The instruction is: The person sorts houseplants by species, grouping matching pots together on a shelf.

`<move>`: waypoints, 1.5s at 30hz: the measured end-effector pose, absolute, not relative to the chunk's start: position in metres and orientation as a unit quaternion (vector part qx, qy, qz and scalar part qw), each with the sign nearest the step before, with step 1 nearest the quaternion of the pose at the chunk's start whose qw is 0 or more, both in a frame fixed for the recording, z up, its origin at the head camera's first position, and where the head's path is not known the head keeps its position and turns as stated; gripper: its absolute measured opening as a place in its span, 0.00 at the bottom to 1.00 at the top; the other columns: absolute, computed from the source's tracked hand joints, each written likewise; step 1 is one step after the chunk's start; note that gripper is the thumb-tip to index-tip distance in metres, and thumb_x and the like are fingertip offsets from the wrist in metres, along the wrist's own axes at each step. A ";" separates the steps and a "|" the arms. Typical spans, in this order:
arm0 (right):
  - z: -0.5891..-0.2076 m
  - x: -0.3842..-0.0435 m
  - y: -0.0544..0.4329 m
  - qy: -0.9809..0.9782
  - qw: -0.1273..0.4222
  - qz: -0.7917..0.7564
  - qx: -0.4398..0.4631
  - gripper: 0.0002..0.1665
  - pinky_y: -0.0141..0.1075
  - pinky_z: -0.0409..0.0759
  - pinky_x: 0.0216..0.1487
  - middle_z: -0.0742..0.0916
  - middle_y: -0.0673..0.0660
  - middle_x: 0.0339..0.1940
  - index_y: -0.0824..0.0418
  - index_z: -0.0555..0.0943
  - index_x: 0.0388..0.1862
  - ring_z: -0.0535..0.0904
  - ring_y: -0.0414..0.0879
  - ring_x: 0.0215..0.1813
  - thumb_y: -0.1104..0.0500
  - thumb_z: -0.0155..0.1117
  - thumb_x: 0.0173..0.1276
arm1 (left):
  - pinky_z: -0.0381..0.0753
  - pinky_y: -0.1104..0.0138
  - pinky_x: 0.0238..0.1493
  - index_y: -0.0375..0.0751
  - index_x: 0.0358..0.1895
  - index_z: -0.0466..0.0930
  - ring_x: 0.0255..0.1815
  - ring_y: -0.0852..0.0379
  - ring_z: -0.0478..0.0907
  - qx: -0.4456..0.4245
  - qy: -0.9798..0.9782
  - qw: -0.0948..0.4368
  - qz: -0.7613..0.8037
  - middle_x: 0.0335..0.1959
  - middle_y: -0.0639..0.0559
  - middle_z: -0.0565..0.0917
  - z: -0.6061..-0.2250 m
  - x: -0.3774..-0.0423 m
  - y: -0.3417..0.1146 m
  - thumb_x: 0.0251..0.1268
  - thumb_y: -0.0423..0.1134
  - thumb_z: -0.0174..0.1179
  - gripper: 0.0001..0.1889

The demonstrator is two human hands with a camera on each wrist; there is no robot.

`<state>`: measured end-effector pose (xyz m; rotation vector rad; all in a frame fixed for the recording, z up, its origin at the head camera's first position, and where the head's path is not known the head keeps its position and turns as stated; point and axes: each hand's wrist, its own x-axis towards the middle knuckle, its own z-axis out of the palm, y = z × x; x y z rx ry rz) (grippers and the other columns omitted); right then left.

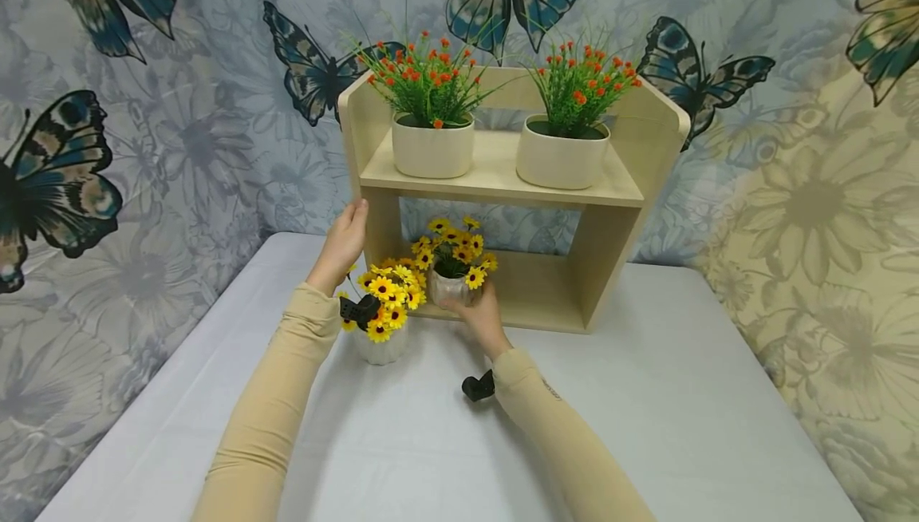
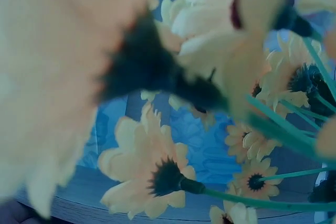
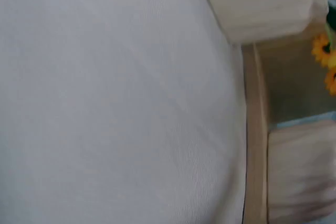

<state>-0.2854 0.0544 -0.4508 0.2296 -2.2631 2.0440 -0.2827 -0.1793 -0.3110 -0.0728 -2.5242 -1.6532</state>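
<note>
My right hand grips a small whitish pot of yellow daisy-like flowers at the lower front edge of a pale wooden shelf unit. With its fingers mostly straight, my left hand rests against the unit's left side panel. Below that hand, a second pot of yellow flowers stands on the table; its blooms fill the left wrist view. In the right wrist view, the unit's front edge runs beside the white cloth. The underside of the held pot is hidden in the head view.
On the upper shelf stand two cream oval planters, the left planter and the right planter, both with orange-red flowers. A white cloth covers the table. Behind hangs a butterfly-patterned backdrop. Black wrist cameras sit at both cuffs.
</note>
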 end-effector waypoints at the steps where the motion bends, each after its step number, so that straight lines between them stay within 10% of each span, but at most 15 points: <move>1: -0.447 -0.280 0.055 -0.736 0.036 0.671 0.082 0.55 0.48 0.57 0.66 0.62 0.62 0.69 0.62 0.49 0.72 0.56 0.55 0.69 0.62 0.74 0.53 | 0.46 0.53 0.68 0.38 0.74 0.40 0.72 0.45 0.42 -0.024 -0.835 0.062 -0.546 0.73 0.42 0.45 -0.311 -0.283 -0.179 0.70 0.63 0.28 0.39; 7: -0.423 -0.242 0.058 -0.752 -0.010 0.654 0.080 0.60 0.53 0.50 0.67 0.51 0.66 0.73 0.66 0.41 0.74 0.44 0.60 0.72 0.57 0.73 0.56 | 0.45 0.53 0.69 0.38 0.74 0.40 0.72 0.45 0.41 -0.024 -0.840 0.057 -0.540 0.73 0.42 0.45 -0.311 -0.283 -0.180 0.70 0.63 0.27 0.39; 27: -0.461 -0.235 0.028 -0.793 -0.141 0.569 0.165 0.58 0.46 0.57 0.67 0.58 0.60 0.72 0.59 0.49 0.74 0.52 0.55 0.71 0.51 0.75 0.52 | 0.47 0.53 0.68 0.37 0.73 0.40 0.71 0.44 0.43 -0.035 -0.844 0.063 -0.531 0.73 0.41 0.46 -0.311 -0.284 -0.185 0.71 0.62 0.29 0.38; 45: -0.465 -0.243 -0.019 -0.760 -0.092 0.614 0.191 0.58 0.45 0.49 0.68 0.65 0.51 0.68 0.52 0.55 0.70 0.56 0.46 0.69 0.56 0.80 0.45 | 0.47 0.53 0.68 0.36 0.73 0.40 0.71 0.44 0.43 -0.027 -0.838 0.061 -0.542 0.73 0.40 0.45 -0.312 -0.285 -0.182 0.72 0.61 0.30 0.38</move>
